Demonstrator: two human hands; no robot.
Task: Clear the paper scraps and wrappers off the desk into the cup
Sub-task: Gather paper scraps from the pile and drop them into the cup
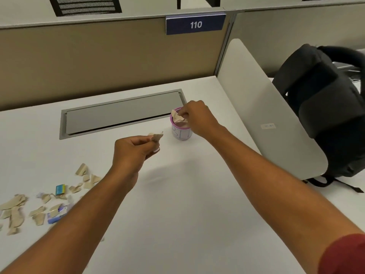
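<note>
A small white cup (180,133) with a pink rim stands on the white desk (187,194), right of the middle. My right hand (199,118) is at the cup's mouth, fingers pinched on a tan paper scrap (177,116) that sits at the rim. My left hand (134,150) hovers left of the cup, closed on another tan scrap (157,136) that sticks out past the fingers. Several torn tan scraps (86,177) lie at the desk's left, with a small teal wrapper (60,189) and a blue-white wrapper (57,213) among them.
A grey cable-tray lid (122,113) is set into the desk behind the cup. A tan partition (98,56) with a "110" sign closes the back. A white side divider (262,115) stands at the right, with a black backpack (325,107) beyond it.
</note>
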